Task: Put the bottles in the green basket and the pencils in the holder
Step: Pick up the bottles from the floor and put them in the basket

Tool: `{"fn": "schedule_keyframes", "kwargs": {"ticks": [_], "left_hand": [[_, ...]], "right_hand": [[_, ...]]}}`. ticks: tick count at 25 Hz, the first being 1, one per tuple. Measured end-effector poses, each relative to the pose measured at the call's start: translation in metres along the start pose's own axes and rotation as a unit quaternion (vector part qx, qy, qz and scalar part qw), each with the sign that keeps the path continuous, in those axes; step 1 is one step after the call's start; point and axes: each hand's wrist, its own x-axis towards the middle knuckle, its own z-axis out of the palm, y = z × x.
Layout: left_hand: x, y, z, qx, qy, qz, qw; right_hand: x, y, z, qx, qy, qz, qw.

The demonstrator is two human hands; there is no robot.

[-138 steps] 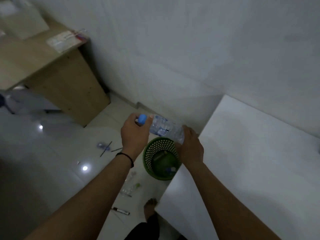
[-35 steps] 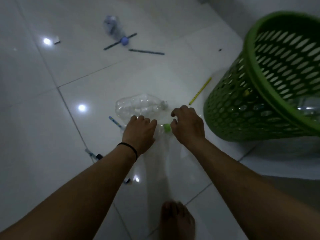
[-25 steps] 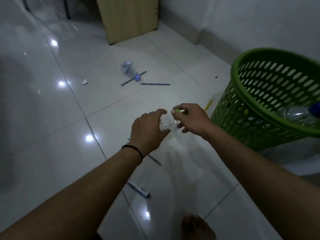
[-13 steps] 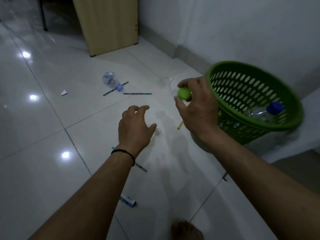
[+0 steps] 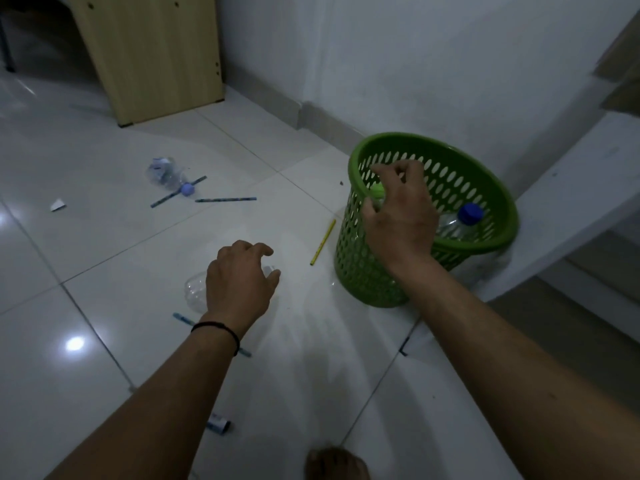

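Note:
The green basket stands on the floor by the wall, with a blue-capped bottle lying inside it. My right hand hovers at the basket's near rim, fingers curled around a small clear bottle whose green cap peeks out. My left hand is spread low over an uncapped clear bottle on the tiles; whether it touches is unclear. A crumpled blue-capped bottle lies farther left. Two blue pencils lie beside it, and a yellow pencil lies near the basket. No holder is in view.
A wooden cabinet stands at the back left. A white table edges in at the right, next to the basket. Another blue pencil and a marker lie under my left arm. My bare foot is at the bottom.
My right hand carried the green-capped bottle rightward to the basket's rim. My left hand dropped lower over the clear bottle on the floor. The camera rose and turned right.

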Motion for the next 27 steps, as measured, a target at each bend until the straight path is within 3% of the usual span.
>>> {"fn": "schedule_keyframes", "kwargs": {"ticks": [5, 13, 17, 20, 24, 27], "left_hand": [[0.000, -0.004, 0.003, 0.027, -0.028, -0.009, 0.999], [0.010, -0.046, 0.030, 0.108, -0.099, -0.064, 0.987], [0.017, -0.067, 0.055, 0.206, -0.170, -0.069, 0.961], [0.022, -0.076, 0.064, 0.233, -0.178, -0.068, 0.954], [0.018, -0.075, 0.063, 0.173, -0.179, -0.075, 0.966], [0.021, -0.068, 0.046, 0.058, -0.112, -0.056, 0.990]], "right_hand": [[-0.020, -0.016, 0.013, 0.017, -0.019, -0.111, 0.993], [-0.060, -0.028, 0.082, -0.001, -0.305, -0.205, 0.930], [-0.063, -0.023, 0.100, 0.006, -0.325, -0.218, 0.920], [-0.058, -0.020, 0.108, 0.011, -0.337, -0.209, 0.918], [-0.054, -0.021, 0.111, 0.015, -0.346, -0.200, 0.917], [-0.048, -0.028, 0.107, 0.035, -0.312, -0.169, 0.934]]}}
